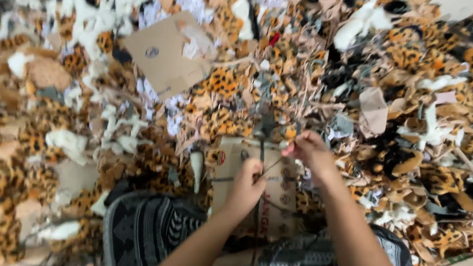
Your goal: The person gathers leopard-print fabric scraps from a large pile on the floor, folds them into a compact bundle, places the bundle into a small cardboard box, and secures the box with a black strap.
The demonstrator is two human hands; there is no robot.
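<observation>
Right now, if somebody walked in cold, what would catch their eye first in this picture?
First, the huge heap of leopard-print, white and black fabric scraps covering nearly the whole floor. A flat brown cardboard sheet lies on it at upper left. At centre, the left hand and right hand pinch a thin dark strip above a printed cardboard piece on the black-and-white patterned lap.

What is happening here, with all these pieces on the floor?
A person sits amid a big heap of leopard-print fabric scraps, white fluff and cardboard pieces. The left hand and the right hand together pinch a thin dark strip over a printed cardboard sheet on the lap. The picture is blurred, so what the strip is made of is unclear.
</observation>
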